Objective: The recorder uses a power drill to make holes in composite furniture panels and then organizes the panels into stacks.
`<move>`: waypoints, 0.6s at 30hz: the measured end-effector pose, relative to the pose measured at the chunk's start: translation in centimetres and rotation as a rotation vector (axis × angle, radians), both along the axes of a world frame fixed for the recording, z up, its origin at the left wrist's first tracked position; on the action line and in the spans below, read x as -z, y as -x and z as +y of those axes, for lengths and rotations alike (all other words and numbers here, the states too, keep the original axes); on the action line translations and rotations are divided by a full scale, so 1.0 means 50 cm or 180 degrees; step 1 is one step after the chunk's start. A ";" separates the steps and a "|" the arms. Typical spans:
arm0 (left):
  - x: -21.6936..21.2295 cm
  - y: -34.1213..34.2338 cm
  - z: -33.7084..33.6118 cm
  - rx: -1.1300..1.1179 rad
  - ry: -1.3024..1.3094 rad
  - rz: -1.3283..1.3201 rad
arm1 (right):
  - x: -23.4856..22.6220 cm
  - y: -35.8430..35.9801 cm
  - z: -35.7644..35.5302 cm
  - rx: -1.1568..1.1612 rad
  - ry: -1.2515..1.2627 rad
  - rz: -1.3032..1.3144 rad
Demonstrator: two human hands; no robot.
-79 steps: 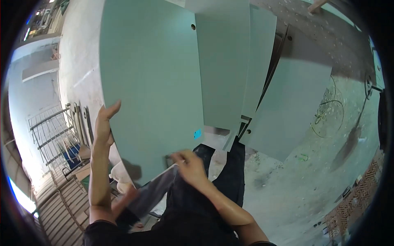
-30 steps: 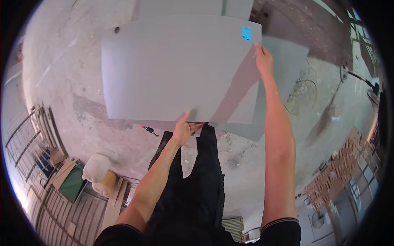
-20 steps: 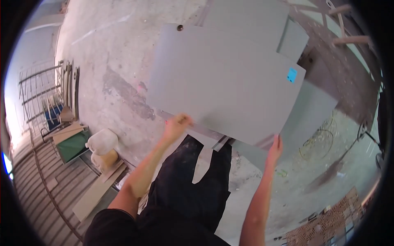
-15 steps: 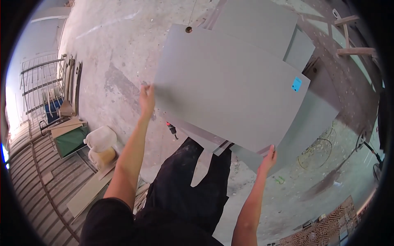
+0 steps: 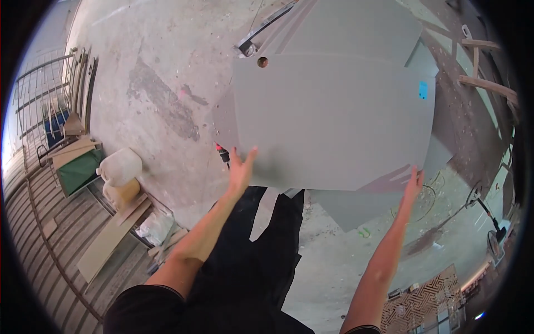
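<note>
A large flat grey panel (image 5: 328,122) lies in front of me, with a round hole near its far left corner and a blue label (image 5: 423,90) near its right edge. My left hand (image 5: 240,171) is at the panel's near left corner, thumb and fingers spread apart. At the near right corner is my right hand (image 5: 413,182), fingers stretched along the edge; its shadow falls on the panel. Neither hand is wrapped round the board. Just left of my left hand, a red-and-black power tool (image 5: 222,153) lies on the floor, partly hidden.
More grey panels (image 5: 356,28) lie beyond and beneath this one. A metal-edged strip (image 5: 267,25) sits at the far left of them. Plastic jugs (image 5: 121,167), boards (image 5: 111,239) and a metal rack (image 5: 44,94) stand at left. A wooden frame (image 5: 486,83) is at far right.
The panel has turned and come down level, its near edge now closer to my legs. My left hand has moved right and toward me and opened; my right hand has moved right and slightly away.
</note>
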State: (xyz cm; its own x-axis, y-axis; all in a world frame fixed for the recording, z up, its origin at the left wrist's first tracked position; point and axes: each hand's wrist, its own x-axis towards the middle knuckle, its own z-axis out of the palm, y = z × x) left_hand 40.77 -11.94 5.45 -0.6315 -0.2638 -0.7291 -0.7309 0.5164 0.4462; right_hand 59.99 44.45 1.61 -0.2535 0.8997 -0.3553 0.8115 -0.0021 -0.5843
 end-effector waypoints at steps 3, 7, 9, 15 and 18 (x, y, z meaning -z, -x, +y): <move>-0.021 -0.034 0.043 -0.0433 -0.0640 -0.0177 | -0.007 0.038 0.046 0.0041 0.0139 0.0395; -0.040 -0.034 0.049 -0.0430 -0.1133 -0.0171 | -0.020 0.132 0.030 -0.0681 -0.0418 -0.0116; -0.042 -0.031 0.043 -0.0429 -0.1471 -0.0315 | -0.032 0.219 -0.029 -0.1250 -0.0890 -0.0111; -0.029 -0.025 0.015 -0.0672 -0.2107 -0.0328 | -0.013 0.572 -0.495 -0.3657 -0.1725 0.0806; -0.008 0.003 -0.009 -0.1043 -0.1734 -0.0339 | -0.017 0.697 -0.667 -0.4079 -0.1610 0.0962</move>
State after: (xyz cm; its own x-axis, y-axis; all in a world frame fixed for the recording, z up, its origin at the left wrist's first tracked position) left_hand 40.62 -12.37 5.85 -0.4979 -0.0052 -0.8672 -0.8670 -0.0212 0.4979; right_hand 25.15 11.09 2.45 -0.9892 0.0024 0.1467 -0.0644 0.8912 -0.4491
